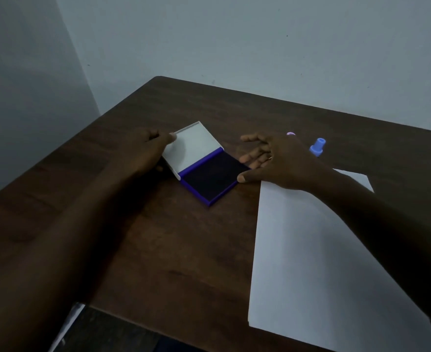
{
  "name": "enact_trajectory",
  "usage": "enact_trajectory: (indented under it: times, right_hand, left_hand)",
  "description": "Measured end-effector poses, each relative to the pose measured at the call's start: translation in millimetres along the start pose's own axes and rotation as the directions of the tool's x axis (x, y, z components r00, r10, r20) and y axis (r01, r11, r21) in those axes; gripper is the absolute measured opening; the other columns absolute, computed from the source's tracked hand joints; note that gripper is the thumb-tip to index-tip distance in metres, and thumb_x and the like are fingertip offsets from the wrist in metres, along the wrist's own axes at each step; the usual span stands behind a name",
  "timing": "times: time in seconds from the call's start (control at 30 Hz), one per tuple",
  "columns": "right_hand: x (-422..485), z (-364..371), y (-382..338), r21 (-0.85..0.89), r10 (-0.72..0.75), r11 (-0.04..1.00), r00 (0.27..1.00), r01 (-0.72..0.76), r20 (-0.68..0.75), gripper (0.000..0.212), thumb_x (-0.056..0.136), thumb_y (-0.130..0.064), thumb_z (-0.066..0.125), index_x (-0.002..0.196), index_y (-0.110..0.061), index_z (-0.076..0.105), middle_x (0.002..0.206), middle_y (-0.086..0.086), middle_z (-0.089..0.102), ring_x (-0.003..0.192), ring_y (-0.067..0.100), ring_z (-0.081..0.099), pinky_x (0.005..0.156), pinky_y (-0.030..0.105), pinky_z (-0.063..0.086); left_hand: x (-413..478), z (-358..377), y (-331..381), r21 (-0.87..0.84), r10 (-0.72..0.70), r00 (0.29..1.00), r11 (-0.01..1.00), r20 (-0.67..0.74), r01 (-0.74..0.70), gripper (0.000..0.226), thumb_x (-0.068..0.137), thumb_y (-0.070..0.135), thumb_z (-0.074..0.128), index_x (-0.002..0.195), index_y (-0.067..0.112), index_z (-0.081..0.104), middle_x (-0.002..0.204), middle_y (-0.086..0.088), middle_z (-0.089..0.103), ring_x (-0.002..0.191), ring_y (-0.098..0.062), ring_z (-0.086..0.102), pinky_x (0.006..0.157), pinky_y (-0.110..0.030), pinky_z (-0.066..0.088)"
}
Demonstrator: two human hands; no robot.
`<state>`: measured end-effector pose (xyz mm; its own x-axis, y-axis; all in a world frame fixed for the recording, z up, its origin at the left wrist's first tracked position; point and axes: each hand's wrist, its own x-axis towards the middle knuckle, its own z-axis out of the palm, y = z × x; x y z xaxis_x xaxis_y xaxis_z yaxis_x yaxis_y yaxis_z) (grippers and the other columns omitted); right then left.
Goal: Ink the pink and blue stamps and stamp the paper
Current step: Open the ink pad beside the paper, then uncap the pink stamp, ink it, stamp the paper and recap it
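Stamps are untouched: the blue stamp (pixel 318 146) and the pink stamp (pixel 290 134), mostly hidden by the right hand (pixel 280 161), stand toward the desk's (pixel 158 250) far right edge. The ink pad (pixel 213 180) lies open mid-desk, the left hand (pixel 145 151) pinching its white lid (pixel 194 146), the right hand spread empty beside it. The paper (pixel 311 262) near the front right edge looks blank, so inking and stamping remain.

Table (pixel 173 250): dark brown wood-grain top, smooth, faint sheen. Paper (pixel 311 262): plain white sheet, matt, flat. Ink pad (pixel 213 177): blue plastic case, dark matt pad surface; lid (pixel 194 146) smooth white inside. Blue stamp (pixel 317 146): smooth plastic. Pink stamp (pixel 290 134): mostly hidden.
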<state>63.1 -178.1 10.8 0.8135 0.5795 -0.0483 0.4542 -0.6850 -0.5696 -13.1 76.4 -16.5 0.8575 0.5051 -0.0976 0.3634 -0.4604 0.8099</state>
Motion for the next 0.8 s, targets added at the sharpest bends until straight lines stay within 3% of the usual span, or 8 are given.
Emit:
enact_trajectory:
  times: [0.07,0.17,0.23,0.33,0.5,0.63,0.73,0.8]
  right_hand:
    - [0,-1,0,-0.001,-0.003,1.0,1.0,0.004,0.008,0.076,0.072,-0.033,0.084,0.138,-0.022,0.048,0.108,-0.005,0.07,0.094,0.009,0.066,0.099,0.042,0.052]
    - [-1,0,-1,-0.026,0.005,1.0,1.0,-0.005,0.0,0.078,0.071,-0.035,0.084,0.139,-0.023,0.048,0.115,0.0,0.071,0.104,0.015,0.065,0.104,0.047,0.047]
    - [-1,-1,-1,-0.023,0.014,1.0,1.0,-0.014,0.0,0.078,0.07,-0.036,0.084,0.138,-0.023,0.048,0.115,0.001,0.07,0.106,0.016,0.065,0.105,0.048,0.046]
    - [-3,-1,-1,-0.033,0.015,0.999,1.0,-0.015,0.007,0.077,0.07,-0.037,0.084,0.138,-0.024,0.048,0.115,0.0,0.07,0.11,0.016,0.063,0.111,0.053,0.037]
    - [-6,-1,-3,-0.018,0.008,1.0,1.0,-0.008,0.015,0.075,0.07,-0.036,0.083,0.136,-0.024,0.049,0.104,-0.005,0.071,0.091,0.005,0.065,0.109,0.049,0.041]
    - [-12,-10,-4,-0.01,-0.003,1.0,1.0,0.003,0.009,0.065,0.073,-0.034,0.082,0.131,-0.024,0.055,0.111,-0.003,0.071,0.098,0.011,0.068,0.1,0.04,0.051]
    - [-10,-49,3,-0.06,-0.063,0.997,0.977,0.052,-0.205,0.027,0.081,-0.029,0.075,0.108,-0.028,0.07,0.089,-0.008,0.075,0.083,-0.003,0.068,0.086,0.02,0.053]
    - [-6,-79,11,-0.149,-0.075,0.989,0.918,0.018,-0.39,0.014,0.081,-0.029,0.072,0.095,-0.03,0.074,0.081,-0.007,0.076,0.073,-0.008,0.064,0.074,0.009,0.044]
  left_hand:
    - [3,-2,-7,0.126,0.121,0.992,0.985,-0.046,-0.114,0.037,0.096,0.043,0.059,0.118,0.015,0.07,0.1,-0.003,0.066,0.087,-0.018,0.063,0.063,-0.026,0.043]
    - [7,-5,-16,0.246,0.243,0.969,0.943,-0.051,-0.223,0.028,0.095,0.039,0.063,0.107,0.016,0.076,0.08,0.006,0.064,0.074,-0.006,0.058,0.059,-0.022,0.039]
    - [7,-5,-17,0.29,0.262,0.964,0.926,-0.038,-0.24,0.023,0.093,0.035,0.068,0.101,0.016,0.077,0.075,0.009,0.064,0.07,-0.004,0.057,0.059,-0.022,0.04]
    - [7,-5,-18,0.34,0.3,0.953,0.902,-0.046,-0.267,0.021,0.088,0.029,0.074,0.099,0.012,0.079,0.091,-0.005,0.076,0.08,-0.016,0.065,0.075,-0.031,0.05]
    - [7,-3,-18,0.357,0.311,0.949,0.893,-0.05,-0.274,0.018,0.087,0.028,0.074,0.094,0.011,0.079,0.087,-0.006,0.074,0.077,-0.015,0.062,0.074,-0.031,0.046]
    - [10,-3,-22,0.336,0.338,0.94,0.891,-0.045,-0.304,0.018,0.087,0.028,0.075,0.097,0.013,0.078,0.086,-0.003,0.072,0.081,-0.019,0.065,0.075,-0.032,0.048]
    - [14,-2,-27,0.338,0.346,0.936,0.89,-0.059,-0.308,0.009,0.086,0.028,0.077,0.083,0.02,0.076,0.072,0.006,0.067,0.074,-0.017,0.065,0.062,-0.026,0.045]
    - [14,0,-28,0.319,0.361,0.931,0.891,-0.06,-0.325,0.022,0.084,0.027,0.077,0.066,0.032,0.066,0.065,0.014,0.061,0.067,-0.008,0.061,0.057,-0.023,0.04]
